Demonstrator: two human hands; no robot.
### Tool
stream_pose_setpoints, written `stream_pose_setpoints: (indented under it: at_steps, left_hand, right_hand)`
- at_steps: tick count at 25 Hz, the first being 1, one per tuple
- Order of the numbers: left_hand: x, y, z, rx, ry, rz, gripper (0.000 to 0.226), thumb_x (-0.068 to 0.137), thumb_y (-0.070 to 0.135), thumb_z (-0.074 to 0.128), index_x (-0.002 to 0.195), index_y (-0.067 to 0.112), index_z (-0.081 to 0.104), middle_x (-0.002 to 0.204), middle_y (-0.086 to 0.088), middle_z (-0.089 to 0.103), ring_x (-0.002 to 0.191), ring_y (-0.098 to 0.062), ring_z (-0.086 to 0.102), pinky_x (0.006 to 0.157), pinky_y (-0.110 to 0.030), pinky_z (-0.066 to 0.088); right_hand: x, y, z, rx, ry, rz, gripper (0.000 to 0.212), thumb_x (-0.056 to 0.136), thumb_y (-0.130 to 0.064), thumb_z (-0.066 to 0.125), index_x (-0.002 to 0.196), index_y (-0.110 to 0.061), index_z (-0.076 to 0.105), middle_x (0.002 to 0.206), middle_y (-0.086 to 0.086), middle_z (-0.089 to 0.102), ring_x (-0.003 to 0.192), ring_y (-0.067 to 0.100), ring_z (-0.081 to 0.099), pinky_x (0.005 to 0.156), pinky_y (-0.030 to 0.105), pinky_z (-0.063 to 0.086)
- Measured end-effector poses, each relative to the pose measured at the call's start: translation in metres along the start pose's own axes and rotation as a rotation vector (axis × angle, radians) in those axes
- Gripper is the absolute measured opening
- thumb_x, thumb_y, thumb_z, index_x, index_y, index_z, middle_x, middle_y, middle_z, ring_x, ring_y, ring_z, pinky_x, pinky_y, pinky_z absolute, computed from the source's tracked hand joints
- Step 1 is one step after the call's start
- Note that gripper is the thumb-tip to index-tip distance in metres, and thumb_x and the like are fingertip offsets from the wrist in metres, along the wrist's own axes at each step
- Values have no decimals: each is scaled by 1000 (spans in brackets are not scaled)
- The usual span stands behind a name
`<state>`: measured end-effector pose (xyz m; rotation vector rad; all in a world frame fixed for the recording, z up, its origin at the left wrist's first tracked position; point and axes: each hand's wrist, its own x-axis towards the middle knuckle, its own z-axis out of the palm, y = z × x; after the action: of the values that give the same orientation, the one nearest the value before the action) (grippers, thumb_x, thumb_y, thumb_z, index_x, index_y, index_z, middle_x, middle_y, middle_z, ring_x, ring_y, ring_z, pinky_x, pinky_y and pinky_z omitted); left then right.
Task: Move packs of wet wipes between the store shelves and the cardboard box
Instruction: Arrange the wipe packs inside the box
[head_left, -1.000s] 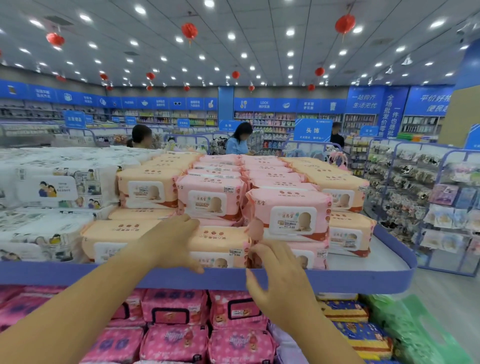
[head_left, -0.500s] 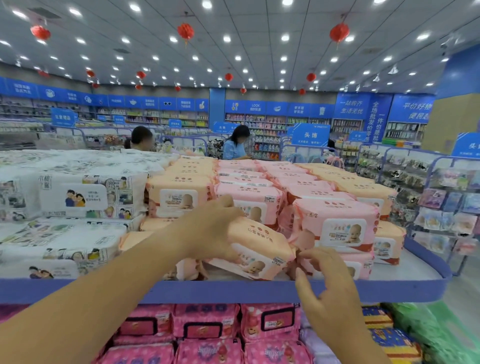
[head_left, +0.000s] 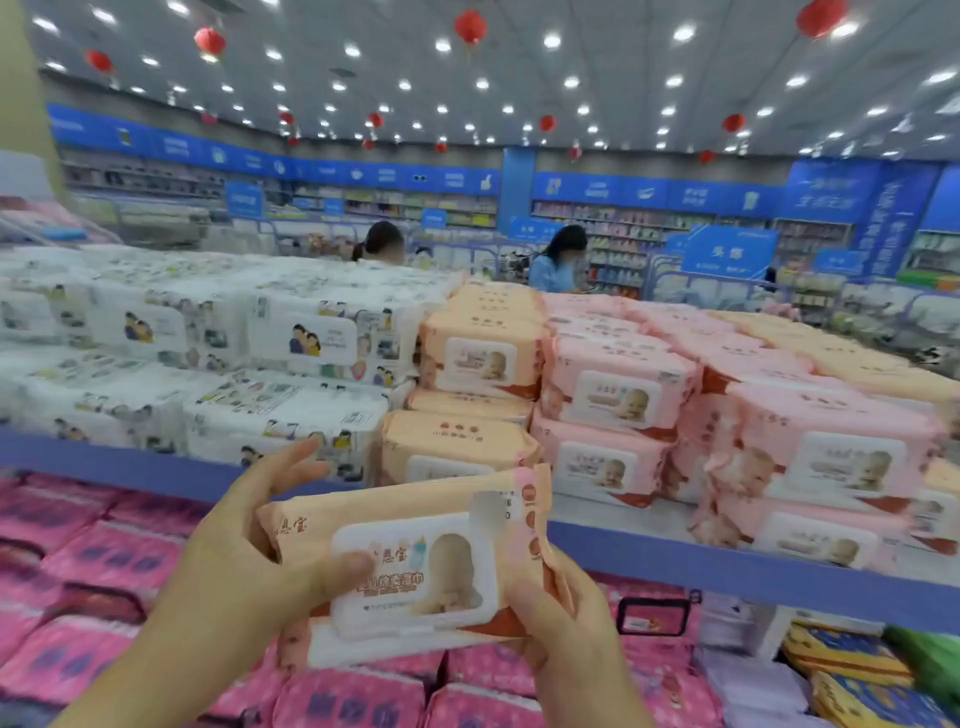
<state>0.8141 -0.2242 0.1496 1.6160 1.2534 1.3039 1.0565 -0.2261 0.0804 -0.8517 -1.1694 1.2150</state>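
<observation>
1. Orange wipes pack (head_left: 415, 571) is clear of the shelf, held in the air between both hands, just in front of the upper shelf's blue rim (head_left: 727, 566)
2. Orientation: the white flip lid with the baby picture faces the camera, the long axis is roughly level and the right end sits slightly higher
3. Left grip (head_left: 244, 545) is pinching the pack's left end, with the thumb laid across the lid's left edge on the front face and the fingers behind the pack. The index finger sticks up past the pack's top edge
4. Right grip (head_left: 566, 639) is pinching the lower right corner, with the thumb on the front by the lid's corner. The other fingers are tucked behind or under the pack and are mostly hidden
5. On the upper shelf, stacked orange packs (head_left: 483, 358) sit directly beyond the held pack
6. Pink packs (head_left: 613, 400) are stacked to their right, touching the orange column
7. White cartoon-print packs (head_left: 291, 343) fill the left side, two layers high at the front
8. On the lower shelf, magenta packs (head_left: 104, 561) lie under the rim at left and centre, and blue-yellow packs (head_left: 841, 649) lie at lower right
9. A green item (head_left: 930, 660) at the far right edge is too blurred to tell what it is
10. Background: two people (head_left: 558, 257) stand beyond the shelf, and red lanterns (head_left: 470, 26) hang from the ceiling
</observation>
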Motion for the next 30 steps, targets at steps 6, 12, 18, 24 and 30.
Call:
stream_pose_setpoints:
  at_steps: [6, 12, 18, 24, 30]
  left_hand:
    - [-133, -103, -94, -395, 353, -558, 66, 63, 43, 90, 118, 14, 69, 100, -17, 78, 77, -26, 71, 77, -46, 58]
    - [-278, -140, -227, -359, 755, -725, 34, 88, 27, 70, 115, 7, 69, 97, -16, 79, 75, -27, 77, 57, -30, 60]
    - [-357, -200, -385, -191, 721, -733, 82, 55, 66, 85, 117, 14, 69, 104, -9, 79, 93, -32, 76, 81, -46, 59]
    - [-359, -301, -535, -17, 441, -950, 39, 92, 47, 65, 122, 22, 65, 104, 7, 79, 92, -15, 76, 73, -26, 61]
    - [-340, -422, -644, 281, 141, -1149, 23, 96, 45, 61, 119, 39, 60, 122, 19, 61, 112, -5, 60, 98, -28, 53]
  right_hand:
    - [-35, 131, 136, 195, -230, 436, 55, 63, -35, 80, 112, -11, 72, 101, 15, 76, 86, 29, 74, 71, 41, 61]
    - [-87, 196, 302, 32, -731, 713, 54, 79, -28, 81, 129, -21, 61, 114, 1, 75, 105, 27, 71, 95, 47, 55]
    - [-114, 264, 469, -89, -973, 681, 64, 68, -22, 83, 128, -24, 60, 119, 1, 72, 111, 23, 69, 92, 45, 57]
    - [-153, 363, 586, -14, -706, 959, 52, 72, -3, 81, 121, -10, 64, 110, 14, 75, 104, 36, 71, 97, 57, 52]
    - [-163, 504, 637, -102, -285, 1140, 40, 79, -4, 81, 116, -10, 68, 100, 11, 77, 87, 30, 76, 68, 38, 62]
